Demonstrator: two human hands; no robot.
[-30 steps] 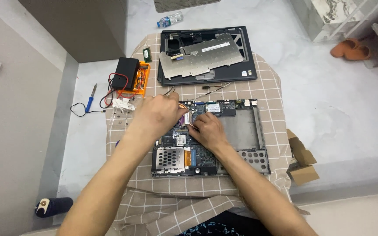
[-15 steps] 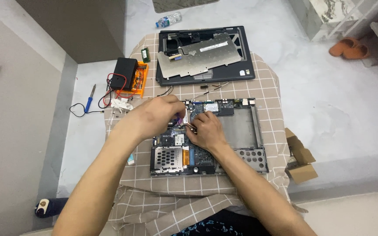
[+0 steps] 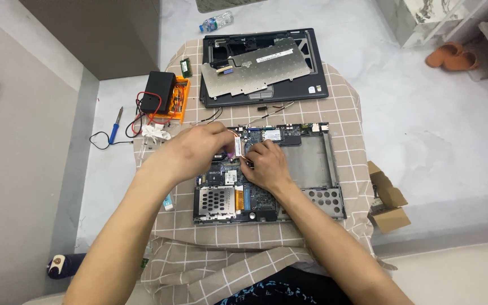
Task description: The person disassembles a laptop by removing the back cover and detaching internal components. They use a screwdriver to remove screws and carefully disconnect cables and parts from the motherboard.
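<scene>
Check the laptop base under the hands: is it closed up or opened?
Opened. The laptop base has no cover; its circuit board lies bare, and the keyboard rests apart on the top case.

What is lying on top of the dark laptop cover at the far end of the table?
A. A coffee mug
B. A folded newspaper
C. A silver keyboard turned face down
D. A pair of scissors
C: a silver keyboard lies back-side up across the dark laptop cover, beyond the opened laptop base where the left hand and the right hand are at work.
</scene>
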